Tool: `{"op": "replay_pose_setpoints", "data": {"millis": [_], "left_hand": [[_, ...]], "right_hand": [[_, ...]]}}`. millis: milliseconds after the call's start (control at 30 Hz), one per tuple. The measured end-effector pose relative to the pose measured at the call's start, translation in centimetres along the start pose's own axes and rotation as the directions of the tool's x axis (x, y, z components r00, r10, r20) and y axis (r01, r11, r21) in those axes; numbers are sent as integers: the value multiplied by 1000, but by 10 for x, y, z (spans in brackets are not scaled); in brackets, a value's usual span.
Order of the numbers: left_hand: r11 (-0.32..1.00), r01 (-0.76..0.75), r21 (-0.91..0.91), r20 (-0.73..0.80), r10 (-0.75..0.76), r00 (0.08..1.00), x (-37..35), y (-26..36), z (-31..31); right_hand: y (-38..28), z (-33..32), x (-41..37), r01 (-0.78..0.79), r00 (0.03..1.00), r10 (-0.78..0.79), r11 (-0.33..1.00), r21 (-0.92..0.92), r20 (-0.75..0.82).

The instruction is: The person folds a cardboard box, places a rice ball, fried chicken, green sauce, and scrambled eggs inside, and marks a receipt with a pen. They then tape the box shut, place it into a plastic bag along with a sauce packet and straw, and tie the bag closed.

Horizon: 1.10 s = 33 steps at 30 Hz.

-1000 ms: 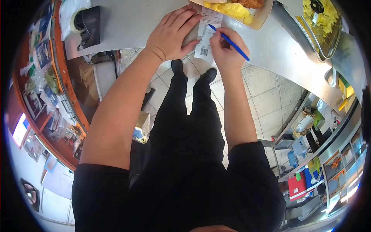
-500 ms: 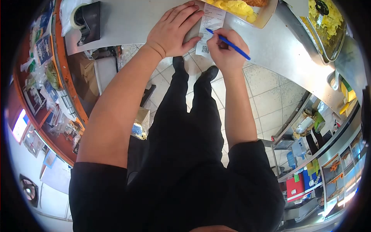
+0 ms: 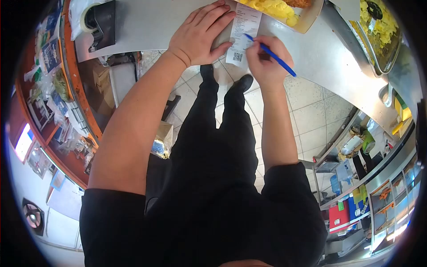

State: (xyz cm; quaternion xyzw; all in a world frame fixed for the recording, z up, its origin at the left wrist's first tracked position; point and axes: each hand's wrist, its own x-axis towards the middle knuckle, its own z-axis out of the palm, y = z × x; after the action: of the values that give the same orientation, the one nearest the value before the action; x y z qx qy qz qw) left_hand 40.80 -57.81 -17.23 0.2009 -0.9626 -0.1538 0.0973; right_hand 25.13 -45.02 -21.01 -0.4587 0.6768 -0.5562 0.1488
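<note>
A printed white receipt [image 3: 244, 26] with a code at its lower end lies on the metal counter [image 3: 151, 26]. My left hand [image 3: 202, 35] rests flat beside it, fingers spread, the fingertips near the receipt's left edge. In my right hand [image 3: 269, 60] is a blue pen [image 3: 280, 62], pinched between thumb and fingers, its tip over the middle of the receipt. Just above, at the top edge of the view, sits a cardboard tray [image 3: 309, 24] holding yellow food [image 3: 275, 10] and a brown breaded piece [image 3: 298, 2].
A black tape dispenser [image 3: 104, 26] stands on the counter at the upper left. At the upper right is a metal pan [image 3: 382, 66] with yellow food. Orange-edged shelves [image 3: 73, 66] with plastic bags line the left side; a cardboard box [image 3: 165, 133] is below the counter.
My right hand and the pen have shifted slightly right and down, the tip moving right across the receipt. My left hand has stayed in place.
</note>
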Motion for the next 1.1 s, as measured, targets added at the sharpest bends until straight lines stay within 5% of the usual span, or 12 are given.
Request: {"op": "replay_pose_setpoints", "data": {"millis": [67, 133, 267, 367, 500, 567, 1000, 1100], "left_hand": [[1000, 9, -1, 24, -9, 1000, -2, 1, -1], [1000, 6, -12, 24, -6, 1000, -2, 2, -2], [1000, 1, -10, 9, -1, 1000, -2, 0, 1], [1000, 16, -27, 23, -15, 1000, 0, 2, -2], [1000, 18, -2, 39, -18, 999, -1, 1, -2], [1000, 15, -5, 35, -15, 999, 1, 3, -4], [999, 34, 6, -7, -34, 999, -5, 0, 6], [999, 43, -11, 7, -43, 999, -10, -8, 11]], "right_hand": [[2, 2, -3, -24, 997, 23, 1000, -2, -68], [-1, 3, -2, 108, 989, -111, 994, 33, 102], [2, -1, 0, 77, 997, -77, 994, -73, 7], [-7, 0, 2, 59, 990, -64, 998, 38, 126], [-2, -2, 0, 18, 996, -23, 998, 56, 86], [-5, -1, 3, 102, 980, -113, 992, 73, 166], [-8, -5, 3, -38, 996, 35, 999, 38, 84], [-7, -4, 4, 4, 986, -11, 999, 40, 166]]}}
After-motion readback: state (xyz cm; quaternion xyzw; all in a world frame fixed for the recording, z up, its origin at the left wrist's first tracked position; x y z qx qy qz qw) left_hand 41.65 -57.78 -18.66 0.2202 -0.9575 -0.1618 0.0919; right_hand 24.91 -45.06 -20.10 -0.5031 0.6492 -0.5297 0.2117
